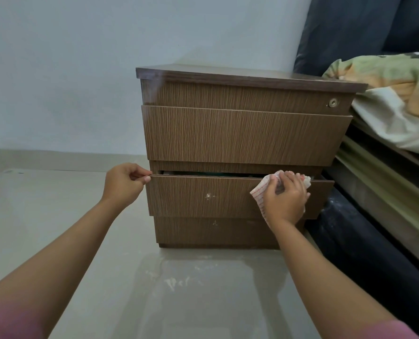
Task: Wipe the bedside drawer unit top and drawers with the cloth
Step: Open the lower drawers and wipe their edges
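The brown unit (242, 133) stands on the floor (56, 216) against the bed (387, 167), its bottom drawer (203, 194) pulled slightly out. The left hand (124, 183) pinches the drawer's top edge at its 9 o'clock corner. The right hand (285, 199), fingers curled, grips the white cloth (260, 192) against the drawer front toward 3 o'clock; something dark, perhaps fabric, shows inside the gap.

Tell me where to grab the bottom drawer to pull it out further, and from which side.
Grip the bottom drawer by the top edge of its front panel, coming from above and in front. The panel has no handle, and it stands slightly open, leaving a gap above that edge for fingertips. The left hand already pinches that edge at its left corner; the right hand holds the cloth near the right end.
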Tool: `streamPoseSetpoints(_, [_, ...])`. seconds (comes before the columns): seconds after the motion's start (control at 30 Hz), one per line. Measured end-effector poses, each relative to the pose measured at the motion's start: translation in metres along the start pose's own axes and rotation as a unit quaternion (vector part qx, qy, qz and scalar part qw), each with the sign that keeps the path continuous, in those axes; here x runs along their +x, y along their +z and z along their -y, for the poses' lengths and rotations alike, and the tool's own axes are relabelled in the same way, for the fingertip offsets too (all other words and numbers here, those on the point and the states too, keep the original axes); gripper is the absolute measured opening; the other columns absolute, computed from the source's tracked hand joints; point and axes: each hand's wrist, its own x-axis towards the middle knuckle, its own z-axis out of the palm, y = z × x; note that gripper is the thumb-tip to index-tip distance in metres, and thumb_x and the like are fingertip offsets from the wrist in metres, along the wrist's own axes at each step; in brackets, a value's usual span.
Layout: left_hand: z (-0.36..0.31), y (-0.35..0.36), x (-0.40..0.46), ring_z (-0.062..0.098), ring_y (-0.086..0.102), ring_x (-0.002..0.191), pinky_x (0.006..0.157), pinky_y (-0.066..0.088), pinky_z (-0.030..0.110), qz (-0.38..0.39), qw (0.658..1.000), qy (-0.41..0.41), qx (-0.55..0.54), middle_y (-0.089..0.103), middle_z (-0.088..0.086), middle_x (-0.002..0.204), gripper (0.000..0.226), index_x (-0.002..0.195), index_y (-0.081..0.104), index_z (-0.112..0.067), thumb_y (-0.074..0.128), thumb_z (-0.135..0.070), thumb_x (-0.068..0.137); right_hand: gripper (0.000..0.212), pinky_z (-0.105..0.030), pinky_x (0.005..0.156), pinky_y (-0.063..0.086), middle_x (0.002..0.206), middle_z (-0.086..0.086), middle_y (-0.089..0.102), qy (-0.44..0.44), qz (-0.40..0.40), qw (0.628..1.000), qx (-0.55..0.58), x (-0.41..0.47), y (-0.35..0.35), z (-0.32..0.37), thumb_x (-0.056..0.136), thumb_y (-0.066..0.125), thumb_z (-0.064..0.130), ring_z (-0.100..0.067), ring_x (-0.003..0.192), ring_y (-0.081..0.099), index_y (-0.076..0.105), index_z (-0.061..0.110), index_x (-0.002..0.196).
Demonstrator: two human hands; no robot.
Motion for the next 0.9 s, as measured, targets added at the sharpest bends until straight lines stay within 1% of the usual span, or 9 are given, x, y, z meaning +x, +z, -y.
streamPoseSetpoints(0.1, [-0.001,0.000,0.000,0.005,0.056,0.069,0.062,0.039,0.014,0.000,1.000,-0.006,-0.002,0.064,-0.002,0.075,0.011,0.087,0.072,-0.011,0.068,-0.004,0.079,0.029,-0.045,0.115,0.009,0.131,-0.005,0.057,0.002,-0.009,1.000,-0.009,0.008,-0.006,-0.009,0.090,0.057,0.024,-0.018,0.135,0.037,0.066,0.010,0.113])
streamPoseSetpoints(0.23, [-0.002,0.000,0.000,0.005,0.056,0.069,0.062,0.040,0.014,-0.003,1.000,-0.010,-0.005,0.064,0.000,0.076,0.011,0.086,0.072,-0.011,0.067,-0.004,0.079,0.028,-0.045,0.116,0.014,0.130,-0.006,0.058,0.001,-0.014,1.000,-0.024,0.018,-0.013,-0.019,0.089,0.058,0.025,-0.019,0.134,0.038,0.066,0.010,0.112])
streamPoseSetpoints(0.4, [0.000,0.001,0.000,0.010,0.058,0.071,0.064,0.042,0.016,-0.007,1.000,-0.011,0.003,0.066,0.002,0.078,0.011,0.086,0.072,-0.012,0.068,-0.005,0.079,0.031,-0.043,0.115,0.011,0.136,-0.005,0.053,0.010,-0.014,1.000,-0.025,0.023,-0.016,-0.028,0.092,0.053,0.027,-0.018,0.138,0.032,0.063,0.011,0.117])
streamPoseSetpoints(0.5, [0.000,0.001,0.000,0.013,0.059,0.072,0.065,0.043,0.017,-0.006,1.000,-0.009,0.003,0.066,0.000,0.077,0.011,0.085,0.072,-0.013,0.068,-0.005,0.079,0.033,-0.052,0.113,0.021,0.136,-0.005,0.052,0.011,-0.028,0.999,-0.035,0.024,-0.015,-0.031,0.093,0.049,0.028,-0.022,0.137,0.033,0.063,0.010,0.117])
streamPoseSetpoints(0.57, [-0.001,0.001,0.000,0.010,0.058,0.071,0.066,0.044,0.019,-0.006,1.000,-0.006,0.003,0.065,-0.002,0.076,0.011,0.085,0.072,-0.014,0.067,-0.005,0.079,0.033,-0.057,0.107,0.029,0.135,-0.005,0.053,0.014,-0.038,0.998,-0.044,0.026,-0.015,-0.033,0.093,0.047,0.029,-0.024,0.135,0.035,0.063,0.011,0.116])
streamPoseSetpoints(0.67, [-0.002,0.001,-0.002,0.005,0.057,0.070,0.065,0.041,0.016,-0.010,1.000,-0.003,0.002,0.063,-0.008,0.073,0.011,0.085,0.072,-0.014,0.067,-0.004,0.079,0.035,-0.058,0.104,0.032,0.133,-0.005,0.053,0.023,-0.057,0.997,-0.046,0.032,-0.015,-0.038,0.092,0.044,0.030,-0.024,0.133,0.036,0.063,0.011,0.114])
streamPoseSetpoints(0.73, [-0.002,0.001,-0.002,0.005,0.056,0.071,0.064,0.039,0.014,-0.013,1.000,0.001,0.002,0.063,-0.009,0.074,0.011,0.084,0.071,-0.014,0.067,-0.004,0.079,0.036,-0.056,0.106,0.030,0.133,-0.006,0.053,0.030,-0.073,0.996,-0.049,0.037,-0.015,-0.042,0.092,0.041,0.029,-0.024,0.134,0.036,0.063,0.009,0.114])
streamPoseSetpoints(0.8, [-0.002,0.001,-0.002,0.009,0.058,0.072,0.064,0.038,0.014,-0.015,1.000,0.006,0.008,0.064,-0.005,0.075,0.011,0.084,0.071,-0.014,0.068,-0.005,0.079,0.039,-0.051,0.113,0.020,0.139,-0.007,0.048,0.043,-0.080,0.994,-0.055,0.039,-0.013,-0.046,0.094,0.037,0.028,-0.024,0.140,0.027,0.060,0.008,0.118])
streamPoseSetpoints(0.9, [-0.002,0.002,-0.003,0.009,0.058,0.074,0.065,0.039,0.016,-0.020,1.000,0.007,0.012,0.066,0.001,0.080,0.010,0.086,0.072,-0.013,0.068,-0.006,0.079,0.044,-0.044,0.116,0.003,0.155,-0.010,0.023,0.059,-0.068,0.995,-0.037,0.037,-0.005,-0.044,0.098,0.029,0.024,-0.026,0.146,0.005,0.045,0.010,0.137])
